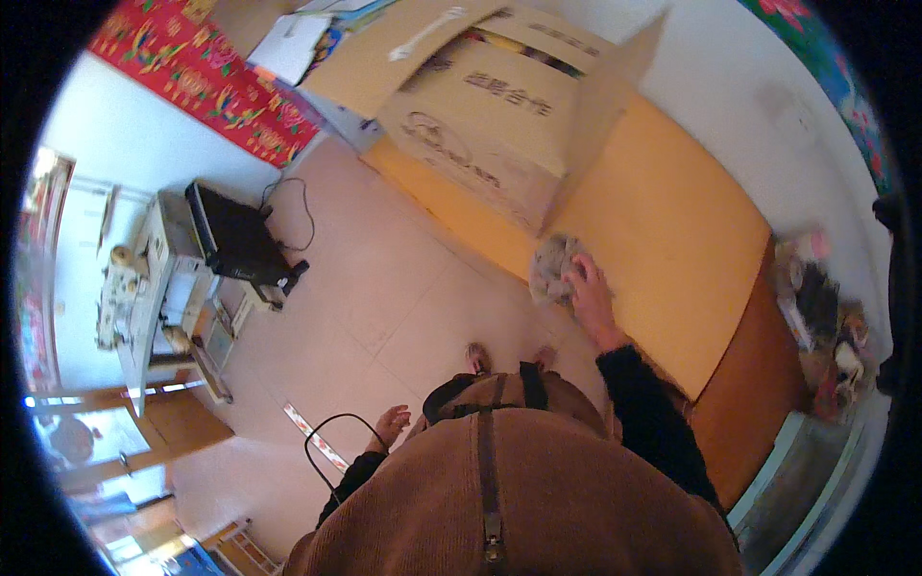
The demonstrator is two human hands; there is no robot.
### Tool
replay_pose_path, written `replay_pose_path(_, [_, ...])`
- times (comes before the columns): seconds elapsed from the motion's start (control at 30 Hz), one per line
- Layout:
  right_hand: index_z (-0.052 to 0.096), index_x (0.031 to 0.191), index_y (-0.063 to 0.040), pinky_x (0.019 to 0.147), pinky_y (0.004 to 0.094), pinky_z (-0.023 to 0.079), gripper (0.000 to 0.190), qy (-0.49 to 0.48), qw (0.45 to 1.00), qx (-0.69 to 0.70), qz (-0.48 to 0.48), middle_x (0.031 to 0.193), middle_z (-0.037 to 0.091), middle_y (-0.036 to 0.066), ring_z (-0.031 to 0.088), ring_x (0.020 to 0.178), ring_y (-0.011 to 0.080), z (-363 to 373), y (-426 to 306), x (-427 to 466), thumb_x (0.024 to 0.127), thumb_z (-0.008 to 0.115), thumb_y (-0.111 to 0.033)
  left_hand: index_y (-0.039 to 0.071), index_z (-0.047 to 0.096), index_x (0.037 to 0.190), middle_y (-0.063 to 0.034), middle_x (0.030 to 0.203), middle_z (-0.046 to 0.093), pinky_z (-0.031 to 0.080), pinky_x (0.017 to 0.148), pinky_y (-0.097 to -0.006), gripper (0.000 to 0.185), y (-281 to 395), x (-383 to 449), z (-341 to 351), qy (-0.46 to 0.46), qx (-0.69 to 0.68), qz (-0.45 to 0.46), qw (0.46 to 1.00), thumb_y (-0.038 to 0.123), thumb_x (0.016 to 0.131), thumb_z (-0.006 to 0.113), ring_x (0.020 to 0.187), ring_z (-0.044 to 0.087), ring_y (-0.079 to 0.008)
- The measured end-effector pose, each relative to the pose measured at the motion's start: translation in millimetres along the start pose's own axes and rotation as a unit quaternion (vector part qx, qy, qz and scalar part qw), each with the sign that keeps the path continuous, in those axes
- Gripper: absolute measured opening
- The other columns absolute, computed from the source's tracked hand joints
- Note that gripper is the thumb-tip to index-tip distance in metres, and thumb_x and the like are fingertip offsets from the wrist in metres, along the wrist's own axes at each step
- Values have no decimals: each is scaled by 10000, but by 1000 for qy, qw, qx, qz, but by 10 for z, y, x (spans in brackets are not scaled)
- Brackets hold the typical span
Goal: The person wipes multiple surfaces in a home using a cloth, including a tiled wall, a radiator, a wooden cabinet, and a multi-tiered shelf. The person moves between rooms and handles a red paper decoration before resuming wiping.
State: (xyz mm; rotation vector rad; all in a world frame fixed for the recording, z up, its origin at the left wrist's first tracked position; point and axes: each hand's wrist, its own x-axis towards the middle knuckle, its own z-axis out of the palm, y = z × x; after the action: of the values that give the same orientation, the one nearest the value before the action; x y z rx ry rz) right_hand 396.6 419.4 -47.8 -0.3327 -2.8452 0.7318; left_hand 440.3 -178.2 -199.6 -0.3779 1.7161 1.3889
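My right hand has its fingers on a crumpled grey cloth at the near edge of an orange-yellow surface. Just beyond the cloth stands a large cardboard box with its flaps spread and printing on its side. One raised flap leans out over the orange surface. Low by my left side hangs my left hand, fingers loosely bent and apart, with nothing seen in it. A thin black cable loops beside that wrist.
Cluttered small items lie along the wall at right, beyond a brown surface. A sewing machine on its table and a black appliance with a cord stand at left. Pink tiled floor lies between. A red floral cloth hangs upper left.
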Motion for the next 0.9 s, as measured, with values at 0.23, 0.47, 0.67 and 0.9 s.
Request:
replay_pose_path(0.23, [593, 1022, -84, 973, 404, 433, 371, 32, 982, 182, -42, 1301, 483, 116, 487, 1193, 351, 272, -899, 395, 693, 586, 88, 21, 559, 1239, -75, 944, 677, 512, 698, -292, 334, 265, -211, -222, 16, 79, 56, 995, 187, 950, 549, 832, 634, -149])
replay_pose_path(0.47, [542, 1165, -90, 1034, 474, 391, 474, 28, 996, 45, -66, 1411, 360, 147, 411, 1255, 416, 700, -1318, 933, 725, 701, -10, 50, 576, 1224, -36, 928, 681, 489, 622, -265, 367, -110, -348, -783, 88, -39, 34, 995, 271, 931, 584, 801, 637, -130])
replay_pose_path(0.67, [473, 1319, -107, 1099, 503, 313, 613, -22, 999, -13, -40, 1524, 208, 173, 274, 1360, 462, 1154, -1582, 1345, 759, 706, -22, 45, 593, 1183, -80, 1006, 691, 540, 780, -362, 351, -1265, -488, -1018, 53, -140, 82, 985, 303, 951, 540, 901, 663, -234])
replay_pose_path(0.9, [443, 1371, -104, 1049, 481, 388, 707, -57, 981, -161, -92, 1515, 219, 234, 355, 1306, 472, 1681, -2080, 2564, 740, 760, -124, 30, 584, 1211, -98, 1007, 670, 507, 722, -318, 355, -928, -301, -1258, 9, -393, -5, 919, 266, 945, 567, 899, 640, -200])
